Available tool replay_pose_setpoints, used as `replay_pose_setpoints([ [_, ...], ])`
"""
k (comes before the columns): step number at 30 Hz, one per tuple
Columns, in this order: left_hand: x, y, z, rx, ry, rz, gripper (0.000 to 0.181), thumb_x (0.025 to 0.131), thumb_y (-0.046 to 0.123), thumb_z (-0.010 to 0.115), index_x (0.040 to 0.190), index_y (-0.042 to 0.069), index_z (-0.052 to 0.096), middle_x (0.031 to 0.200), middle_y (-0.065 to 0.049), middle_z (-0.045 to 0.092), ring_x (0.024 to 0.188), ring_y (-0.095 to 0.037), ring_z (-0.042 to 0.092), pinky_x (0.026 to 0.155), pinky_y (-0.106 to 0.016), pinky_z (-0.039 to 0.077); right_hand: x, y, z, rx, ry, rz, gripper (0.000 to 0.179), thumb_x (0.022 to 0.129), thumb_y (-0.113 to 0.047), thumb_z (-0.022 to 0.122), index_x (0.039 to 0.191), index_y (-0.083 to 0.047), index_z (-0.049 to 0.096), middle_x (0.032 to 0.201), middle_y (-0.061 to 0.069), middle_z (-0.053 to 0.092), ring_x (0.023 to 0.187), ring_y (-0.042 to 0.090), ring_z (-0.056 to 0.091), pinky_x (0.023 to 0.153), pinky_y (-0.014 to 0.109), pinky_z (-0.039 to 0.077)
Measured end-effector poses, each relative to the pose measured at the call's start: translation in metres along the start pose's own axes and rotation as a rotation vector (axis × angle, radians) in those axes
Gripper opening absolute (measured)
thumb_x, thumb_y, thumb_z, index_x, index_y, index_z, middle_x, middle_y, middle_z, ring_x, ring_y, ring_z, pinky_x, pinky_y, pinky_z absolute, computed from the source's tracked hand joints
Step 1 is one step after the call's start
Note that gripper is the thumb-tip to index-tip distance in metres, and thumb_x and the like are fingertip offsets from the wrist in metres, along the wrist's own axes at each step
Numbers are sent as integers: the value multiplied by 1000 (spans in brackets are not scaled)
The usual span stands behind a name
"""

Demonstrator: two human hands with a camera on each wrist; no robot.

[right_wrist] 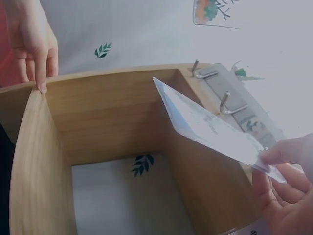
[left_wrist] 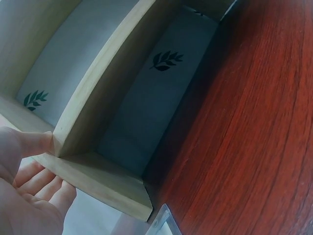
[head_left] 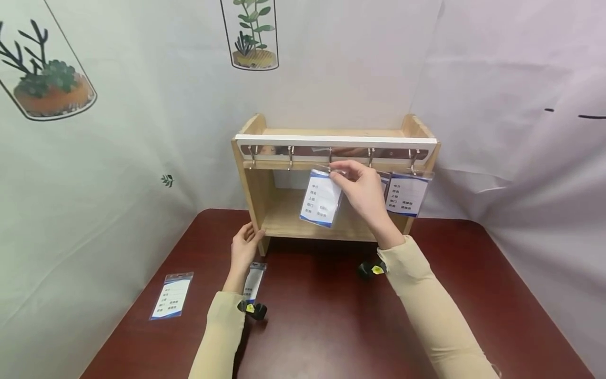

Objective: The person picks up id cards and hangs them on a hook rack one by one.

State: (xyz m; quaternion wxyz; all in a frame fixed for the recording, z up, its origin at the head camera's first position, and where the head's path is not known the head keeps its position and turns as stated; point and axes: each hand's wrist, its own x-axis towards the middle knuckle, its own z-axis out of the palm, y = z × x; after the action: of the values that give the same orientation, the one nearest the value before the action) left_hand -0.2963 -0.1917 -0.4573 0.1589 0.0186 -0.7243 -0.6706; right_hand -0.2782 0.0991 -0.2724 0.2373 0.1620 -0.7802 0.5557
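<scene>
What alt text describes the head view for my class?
A right hand pinches a white and blue card in clear plastic near the middle metal hook of a pale wooden shelf, whose lower left side the left hand holds. Similar cards hang at right; two more lie on the dark red table.

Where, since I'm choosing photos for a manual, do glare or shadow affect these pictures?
Head view: a pale sheen on the dark-red tabletop; left wrist view: deep shadow beneath the wooden shelf; right wrist view: the held ID badge looks washed out, its print unreadable.
</scene>
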Motion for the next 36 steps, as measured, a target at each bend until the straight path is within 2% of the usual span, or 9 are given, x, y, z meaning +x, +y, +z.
replay_pose_setpoints([
  [7,1,-1,1,-6,-3,-5,51,97,12,69,141,-5,51,140,-29,54,133,-39,51,109,-47,44,-5,5,0,19,-1,-3,24,95,-17,72,115,-5,73,105,9,75,91,16,67,80,25,52],
  [14,-19,35,1,9,-38,-32,51,98,5,65,142,-12,47,141,-35,50,135,-45,46,110,-50,43,-14,15,-1,15,-1,13,29,96,-28,71,115,-7,73,101,9,75,84,22,69,71,25,54],
  [19,-20,35,0,8,-32,-39,50,98,6,65,141,-11,48,140,-34,51,134,-44,47,109,-50,43,-19,21,0,40,-8,-7,24,97,-25,70,108,-4,73,97,10,75,75,16,69,69,27,59],
  [24,-18,37,0,6,-34,-21,49,98,7,65,141,-11,48,140,-34,51,133,-43,48,109,-50,43,-19,25,-1,67,1,4,23,97,-22,70,106,-1,73,96,15,74,72,10,67,69,24,59],
  [32,-16,37,0,-4,-39,-36,49,98,6,65,142,-11,48,140,-34,51,134,-43,48,110,-49,43,-25,30,-1,76,-18,72,33,97,-27,70,112,2,71,101,19,73,82,28,71,73,24,59],
  [36,-16,37,0,-7,-43,-39,50,98,6,65,142,-11,47,141,-34,50,135,-43,47,110,-50,43,-29,34,0,87,-24,99,34,97,-28,71,113,2,71,101,18,73,84,31,71,72,24,59],
])
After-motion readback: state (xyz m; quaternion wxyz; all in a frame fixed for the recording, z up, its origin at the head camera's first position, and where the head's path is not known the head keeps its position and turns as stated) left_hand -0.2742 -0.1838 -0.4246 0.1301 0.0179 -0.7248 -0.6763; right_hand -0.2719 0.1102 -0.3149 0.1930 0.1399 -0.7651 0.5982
